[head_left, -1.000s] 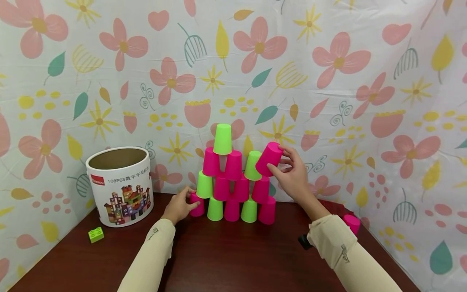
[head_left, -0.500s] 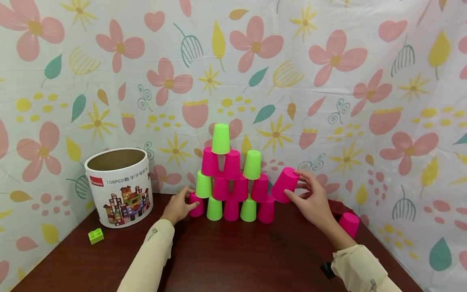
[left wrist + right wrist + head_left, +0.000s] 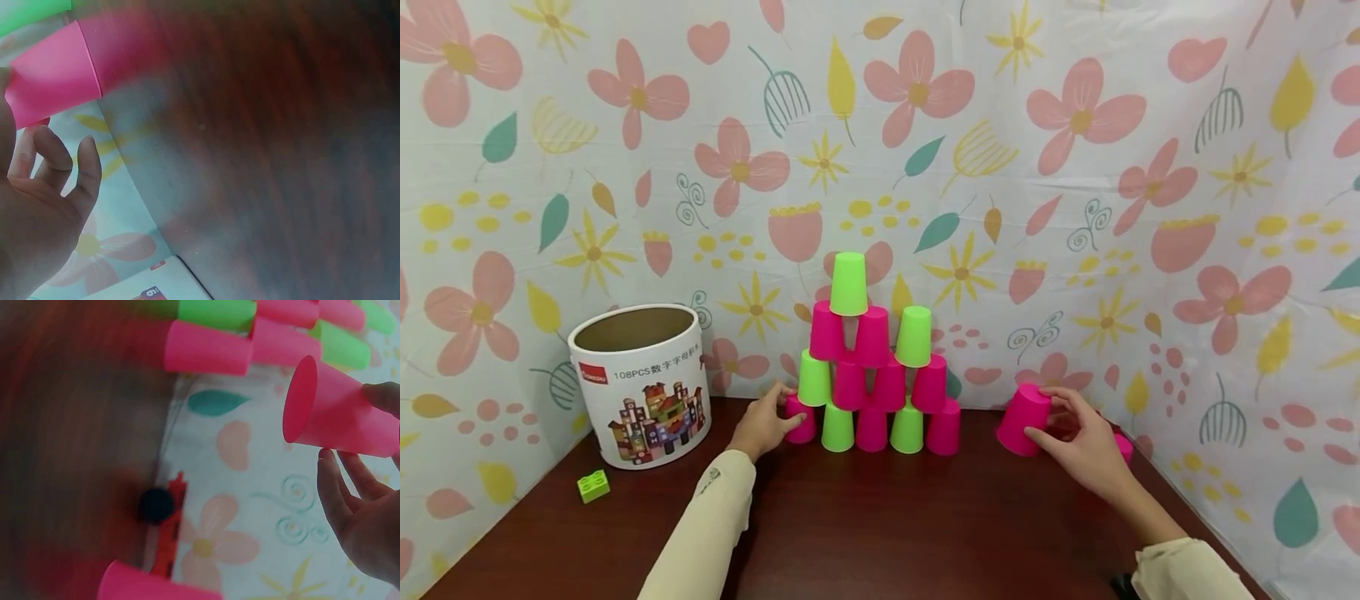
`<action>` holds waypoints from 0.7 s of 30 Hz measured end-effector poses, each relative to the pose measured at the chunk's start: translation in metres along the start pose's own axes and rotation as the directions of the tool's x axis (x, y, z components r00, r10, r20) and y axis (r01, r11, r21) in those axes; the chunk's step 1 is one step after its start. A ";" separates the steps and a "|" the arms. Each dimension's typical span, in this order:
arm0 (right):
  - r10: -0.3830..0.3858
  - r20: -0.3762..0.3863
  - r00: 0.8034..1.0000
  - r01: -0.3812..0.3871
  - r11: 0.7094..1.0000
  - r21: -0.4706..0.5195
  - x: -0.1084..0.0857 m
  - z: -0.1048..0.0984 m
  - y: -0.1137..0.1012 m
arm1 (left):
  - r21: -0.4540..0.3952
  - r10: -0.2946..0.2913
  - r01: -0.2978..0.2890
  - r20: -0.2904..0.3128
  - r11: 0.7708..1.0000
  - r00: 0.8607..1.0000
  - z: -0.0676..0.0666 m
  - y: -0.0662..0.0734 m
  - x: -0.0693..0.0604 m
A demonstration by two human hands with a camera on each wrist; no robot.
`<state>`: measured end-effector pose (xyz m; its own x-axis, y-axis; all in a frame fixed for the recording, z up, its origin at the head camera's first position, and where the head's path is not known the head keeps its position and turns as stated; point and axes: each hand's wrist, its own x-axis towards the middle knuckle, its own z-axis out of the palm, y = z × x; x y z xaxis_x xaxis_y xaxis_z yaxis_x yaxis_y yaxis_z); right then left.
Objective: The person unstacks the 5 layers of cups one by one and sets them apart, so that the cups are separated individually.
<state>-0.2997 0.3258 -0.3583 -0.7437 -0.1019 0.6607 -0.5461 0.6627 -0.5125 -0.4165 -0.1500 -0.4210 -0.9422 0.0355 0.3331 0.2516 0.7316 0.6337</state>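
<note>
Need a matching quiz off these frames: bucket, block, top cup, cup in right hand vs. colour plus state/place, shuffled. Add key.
Things:
1. Bucket
2. Block
3. Top cup
4. Cup in right hand

Descriptions:
A. Green, resting on two pink cups
B. Pink, tilted, apart from the stack
C. White, open-topped, printed
D. Green, studded, on the table

Pairs: 1-C, 2-D, 3-A, 4-B
</note>
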 end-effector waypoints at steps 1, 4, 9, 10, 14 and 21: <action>0.006 0.010 1.000 -0.006 1.000 -0.015 -0.003 -0.002 0.005 | -0.001 -0.004 0.004 0.004 1.000 1.000 0.001 0.000 0.000; 0.026 0.034 0.999 -0.024 0.998 -0.064 -0.012 -0.006 0.017 | -0.001 -0.010 0.010 0.015 1.000 1.000 0.002 -0.001 0.000; 0.063 0.068 0.996 -0.053 0.989 -0.141 -0.021 -0.014 0.032 | -0.002 -0.011 0.011 0.018 1.000 1.000 0.002 -0.001 0.000; 0.069 0.078 0.995 -0.057 0.987 -0.150 -0.022 -0.014 0.035 | -0.001 -0.010 0.010 0.017 1.000 1.000 0.001 -0.001 0.000; 0.105 0.137 0.985 -0.082 0.983 -0.165 -0.025 -0.017 0.042 | 0.009 -0.014 0.014 0.021 1.000 1.000 0.000 -0.001 -0.001; 0.197 0.204 0.959 -0.140 0.954 -0.265 -0.026 -0.016 0.047 | 0.016 -0.015 0.014 0.021 1.000 1.000 0.000 0.002 -0.002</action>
<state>-0.2999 0.3716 -0.3913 -0.8995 -0.1186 0.4205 -0.3151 0.8429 -0.4362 -0.4142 -0.1486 -0.4202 -0.9502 0.0389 0.3092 0.2346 0.7425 0.6274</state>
